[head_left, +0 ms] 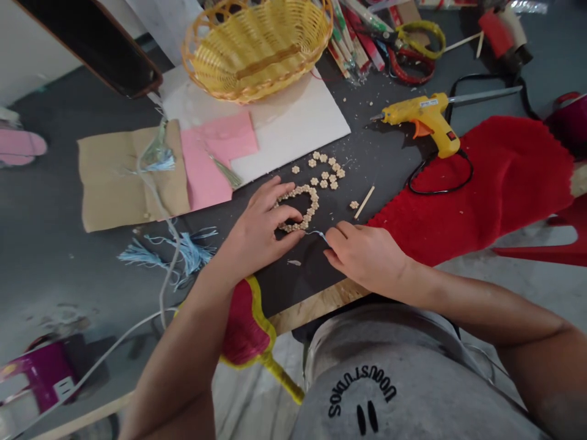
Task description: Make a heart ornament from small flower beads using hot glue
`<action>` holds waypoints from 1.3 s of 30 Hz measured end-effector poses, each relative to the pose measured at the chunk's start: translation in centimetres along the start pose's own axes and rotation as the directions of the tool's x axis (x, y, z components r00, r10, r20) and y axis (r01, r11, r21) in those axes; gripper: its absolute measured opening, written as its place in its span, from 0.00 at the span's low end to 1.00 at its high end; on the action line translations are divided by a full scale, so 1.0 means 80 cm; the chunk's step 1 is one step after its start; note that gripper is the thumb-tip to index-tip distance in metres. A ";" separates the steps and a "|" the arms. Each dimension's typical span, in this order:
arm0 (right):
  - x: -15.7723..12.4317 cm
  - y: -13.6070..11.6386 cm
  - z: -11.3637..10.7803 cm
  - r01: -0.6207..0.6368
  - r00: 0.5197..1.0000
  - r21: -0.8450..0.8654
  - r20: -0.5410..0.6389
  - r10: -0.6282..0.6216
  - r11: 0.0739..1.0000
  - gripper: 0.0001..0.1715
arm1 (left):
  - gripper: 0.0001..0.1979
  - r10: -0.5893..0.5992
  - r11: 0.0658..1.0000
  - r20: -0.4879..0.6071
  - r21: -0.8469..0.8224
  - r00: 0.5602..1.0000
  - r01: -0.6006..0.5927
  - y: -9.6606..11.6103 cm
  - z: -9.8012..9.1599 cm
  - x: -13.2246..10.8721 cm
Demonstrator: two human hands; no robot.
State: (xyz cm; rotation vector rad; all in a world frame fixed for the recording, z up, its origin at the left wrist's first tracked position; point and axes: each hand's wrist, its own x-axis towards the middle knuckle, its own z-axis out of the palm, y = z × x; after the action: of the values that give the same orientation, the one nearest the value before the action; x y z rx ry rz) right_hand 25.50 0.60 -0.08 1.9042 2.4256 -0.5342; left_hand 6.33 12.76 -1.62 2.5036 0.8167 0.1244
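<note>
A ring of small cream flower-shaped beads (313, 206) lies on the dark table. My left hand (257, 229) rests over its left side, with thumb and index finger closed on the lower edge and the other fingers curved across the top. A thin light-blue thread (315, 232) runs from the ring's lower edge to my right hand (364, 252), whose fingers are pinched around it. Loose flower beads (333, 174) are scattered just beyond the ring. One more bead (354, 205) sits beside a short wooden stick (364, 202).
A yellow glue gun (426, 115) lies by red felt (495, 183) on the right. Behind are a yellow basket (257, 52) on a white board (321, 116) and scissors (413, 55). Blue tassels (190, 250), a cable (169, 220) and brown felt (110, 183) are at left.
</note>
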 end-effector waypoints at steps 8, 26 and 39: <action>-0.008 0.003 0.001 -0.057 0.998 -0.069 0.009 0.058 0.996 0.14 | 0.10 0.003 1.000 -0.009 -0.012 1.000 -0.004 0.001 0.002 0.000; -0.019 -0.002 -0.001 -0.032 0.994 -0.038 0.107 0.036 0.999 0.12 | 0.18 0.176 0.984 0.045 -0.031 0.983 -0.175 -0.018 -0.001 -0.004; -0.034 -0.006 0.010 0.062 0.998 -0.034 -0.006 -0.062 0.998 0.07 | 0.19 0.158 0.987 0.012 -0.009 0.987 -0.158 -0.020 0.004 -0.001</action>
State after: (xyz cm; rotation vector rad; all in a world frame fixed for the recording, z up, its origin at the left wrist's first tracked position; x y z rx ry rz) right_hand 25.64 -2.30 -0.10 1.8266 2.4884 -0.4863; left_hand 5.48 13.68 -2.68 2.5566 0.6106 0.1652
